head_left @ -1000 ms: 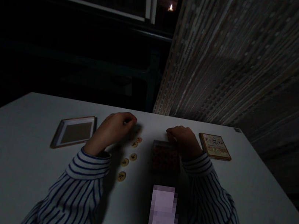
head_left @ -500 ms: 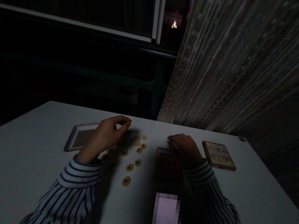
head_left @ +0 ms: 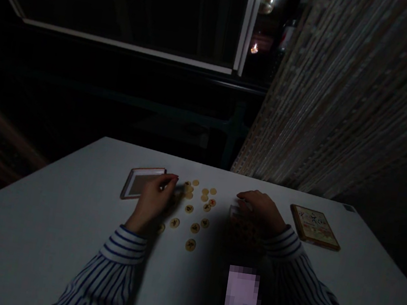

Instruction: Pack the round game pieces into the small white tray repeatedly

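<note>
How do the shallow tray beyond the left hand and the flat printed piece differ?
The shallow tray shows a plain grey-brown inside; the flat printed piece shows characters on top. The left hand partly hides the tray, while the printed piece lies unobstructed to the right of the right hand. Both rest on the white table and have brownish edges.

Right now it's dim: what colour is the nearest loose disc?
The disc is tan, dark-marked; head view.
</note>
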The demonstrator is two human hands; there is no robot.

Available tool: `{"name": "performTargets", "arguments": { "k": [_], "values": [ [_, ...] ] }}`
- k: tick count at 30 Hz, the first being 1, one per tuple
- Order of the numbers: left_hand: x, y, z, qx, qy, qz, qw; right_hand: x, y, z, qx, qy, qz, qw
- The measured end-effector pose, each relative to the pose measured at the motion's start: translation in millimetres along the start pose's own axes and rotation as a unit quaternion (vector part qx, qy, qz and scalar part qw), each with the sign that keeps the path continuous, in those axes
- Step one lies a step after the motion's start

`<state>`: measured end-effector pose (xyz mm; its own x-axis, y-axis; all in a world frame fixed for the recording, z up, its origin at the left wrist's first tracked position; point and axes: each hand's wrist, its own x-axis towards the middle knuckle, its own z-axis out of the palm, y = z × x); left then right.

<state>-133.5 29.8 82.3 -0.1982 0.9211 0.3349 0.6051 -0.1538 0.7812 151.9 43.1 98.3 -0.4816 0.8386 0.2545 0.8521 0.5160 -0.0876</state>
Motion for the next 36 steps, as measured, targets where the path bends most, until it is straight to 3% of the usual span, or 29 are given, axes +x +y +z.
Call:
{"name": "performTargets", "arguments": {
  "k": [4, 6, 13, 17, 27, 36],
  "values": [
    [-10, -18, 5.7, -0.01, 0.026, -0.012, 1.0, 11, -5, 2, 0.016, -0.031, -0.011, 0.999],
    [-15, -24, 10.0, 0.004, 0.012, 0.0, 1.0, 19, -7, 4, 0.019, -0.041, -0.009, 0.999],
    [-31, -24, 32.5, 0.109, -0.032, 0.135, 0.984, 56, -16, 21, 0.002, -0.112, 0.01, 0.994],
    [-34, -25, 38.9, 0.149, -0.049, 0.172, 0.973, 73, -20, 33, -0.007, -0.152, 0.021, 0.988],
    [-33, -30, 43.2, 0.175, -0.056, 0.178, 0.967, 95, -25, 63, -0.026, -0.187, 0.002, 0.982],
    [-32, -36, 49.0, 0.183, -0.063, 0.189, 0.963, 98, -24, 70, -0.012, -0.19, -0.002, 0.982]
  ]
}}
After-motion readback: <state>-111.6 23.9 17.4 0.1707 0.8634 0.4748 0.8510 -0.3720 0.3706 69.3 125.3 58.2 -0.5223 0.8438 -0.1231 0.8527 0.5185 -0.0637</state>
